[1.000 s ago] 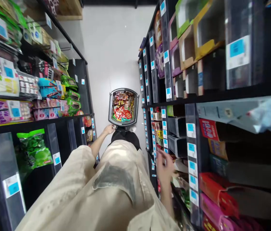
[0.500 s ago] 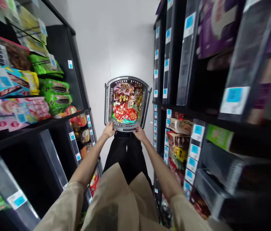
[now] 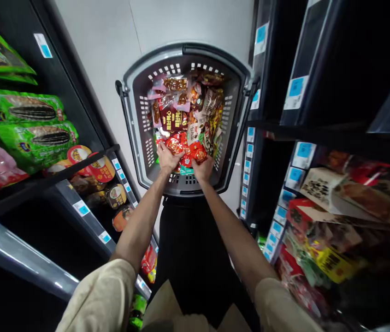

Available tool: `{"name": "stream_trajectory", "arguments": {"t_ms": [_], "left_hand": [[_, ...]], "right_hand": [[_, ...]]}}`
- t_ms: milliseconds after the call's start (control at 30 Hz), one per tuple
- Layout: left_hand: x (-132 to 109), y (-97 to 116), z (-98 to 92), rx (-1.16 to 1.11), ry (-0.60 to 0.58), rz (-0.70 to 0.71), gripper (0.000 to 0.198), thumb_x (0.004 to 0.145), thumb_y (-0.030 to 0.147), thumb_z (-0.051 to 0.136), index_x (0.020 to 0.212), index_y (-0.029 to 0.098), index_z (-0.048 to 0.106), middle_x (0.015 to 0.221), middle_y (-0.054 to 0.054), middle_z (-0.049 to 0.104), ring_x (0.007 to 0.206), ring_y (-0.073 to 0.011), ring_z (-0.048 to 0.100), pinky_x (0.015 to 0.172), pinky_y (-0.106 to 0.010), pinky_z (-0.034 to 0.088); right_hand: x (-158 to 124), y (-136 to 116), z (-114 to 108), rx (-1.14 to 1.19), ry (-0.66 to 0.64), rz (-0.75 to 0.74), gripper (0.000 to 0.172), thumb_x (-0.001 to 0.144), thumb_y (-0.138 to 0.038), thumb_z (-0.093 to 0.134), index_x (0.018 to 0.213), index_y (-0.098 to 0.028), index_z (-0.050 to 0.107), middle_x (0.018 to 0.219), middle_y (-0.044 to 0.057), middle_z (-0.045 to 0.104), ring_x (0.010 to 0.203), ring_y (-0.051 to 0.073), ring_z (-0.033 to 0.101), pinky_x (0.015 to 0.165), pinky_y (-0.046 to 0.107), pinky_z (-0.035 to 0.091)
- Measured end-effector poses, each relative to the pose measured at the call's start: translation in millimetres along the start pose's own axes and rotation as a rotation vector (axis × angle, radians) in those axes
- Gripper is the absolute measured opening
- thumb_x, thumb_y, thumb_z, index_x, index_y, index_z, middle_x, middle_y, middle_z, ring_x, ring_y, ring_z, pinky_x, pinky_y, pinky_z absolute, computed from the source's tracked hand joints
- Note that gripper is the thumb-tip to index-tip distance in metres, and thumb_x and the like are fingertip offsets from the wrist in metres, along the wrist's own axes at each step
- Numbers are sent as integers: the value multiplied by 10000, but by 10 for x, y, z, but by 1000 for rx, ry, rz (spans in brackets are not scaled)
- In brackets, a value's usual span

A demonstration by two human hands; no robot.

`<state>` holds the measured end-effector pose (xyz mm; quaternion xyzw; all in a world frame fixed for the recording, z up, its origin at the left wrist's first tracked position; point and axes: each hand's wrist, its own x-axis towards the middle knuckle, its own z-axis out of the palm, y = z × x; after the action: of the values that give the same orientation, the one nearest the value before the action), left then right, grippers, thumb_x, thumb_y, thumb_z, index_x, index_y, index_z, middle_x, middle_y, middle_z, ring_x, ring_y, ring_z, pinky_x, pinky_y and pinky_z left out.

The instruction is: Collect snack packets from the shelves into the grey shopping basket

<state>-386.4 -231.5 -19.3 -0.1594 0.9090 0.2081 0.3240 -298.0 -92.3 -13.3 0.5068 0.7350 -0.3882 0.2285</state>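
Note:
A grey plastic shopping basket (image 3: pixel 227 133) with a dark rim stands in front of my legs, filled with snack packets. Inside, at its near side, my left hand (image 3: pixel 169 158) grips the left part of the red snack packets (image 3: pixel 185 148). My right hand (image 3: pixel 202 169) is closed on their right part, its fingertips partly hidden. Just beyond lie dark brown packets (image 3: pixel 174 120) with yellow print. Clear-and-pink packets (image 3: pixel 176 84) fill the far left, and beige-brown packets (image 3: pixel 212 101) lie at the right. A teal packet edge (image 3: pixel 186 170) shows between my hands.
Black shelving lines both sides of the pale floor (image 3: pixel 188 20). Green seed bags (image 3: pixel 36 138) and round-lidded tubs (image 3: pixel 101 168) sit on the left shelf. Boxed and bagged foods (image 3: pixel 340 198) fill part of the right shelf, behind price tags (image 3: pixel 295 177). The basket handle (image 3: pixel 127 115) lies folded along the rim.
Both hands have left the basket's near rim and moved inside onto the red packets. The view is closer, so the basket looks larger.

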Motion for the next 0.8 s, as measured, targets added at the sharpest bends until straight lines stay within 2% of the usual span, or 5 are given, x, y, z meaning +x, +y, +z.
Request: {"name": "stream_trajectory", "arguments": {"t_ms": [167, 333, 533, 633, 800], "left_hand": [[166, -45, 76, 17, 89, -1, 1061, 705, 498, 865, 1520, 113, 303, 1495, -250, 388, 1437, -455, 360, 1204, -588, 360], [283, -200, -195, 80, -80, 18, 932, 633, 392, 913, 1377, 84, 445, 1384, -193, 453, 1356, -369, 468, 1216, -491, 375], [120, -231, -190, 33, -68, 133, 1002, 578, 277, 943, 1387, 67, 389, 1600, -272, 245, 1528, -417, 238, 1302, -506, 221], [-21, -144, -108, 43, -4, 156, 947, 583, 184, 896, 1381, 85, 395, 1605, -262, 261, 1506, -414, 297, 1287, -503, 277], [-252, 4, -10, -8, 31, 261, 730, 667, 95, 758, 1335, 127, 465, 1488, -211, 406, 1447, -370, 400, 1241, -501, 364]], "right_hand": [[-58, -51, 97, 56, 88, 77, 707, 721, -387, 855, 1264, -146, 472, 1348, 231, 522, 1215, 374, 590, 1065, 505, 498], [-105, -153, 50, 29, 45, 107, 425, 857, -371, 727, 1185, -179, 536, 1326, 184, 496, 1094, 320, 634, 993, 462, 516], [-239, -34, -57, -11, 80, -160, 129, 863, -235, 626, 988, -200, 624, 1333, 163, 514, 1269, 333, 507, 1114, 523, 416], [-255, 1, -39, 25, -37, -359, 81, 838, -220, 671, 906, -198, 632, 1445, 175, 495, 1382, 318, 451, 1193, 501, 352], [-143, -86, 129, 94, -121, -382, 268, 823, -411, 779, 844, -195, 622, 1606, 177, 380, 1508, 326, 348, 1246, 480, 301]]}}
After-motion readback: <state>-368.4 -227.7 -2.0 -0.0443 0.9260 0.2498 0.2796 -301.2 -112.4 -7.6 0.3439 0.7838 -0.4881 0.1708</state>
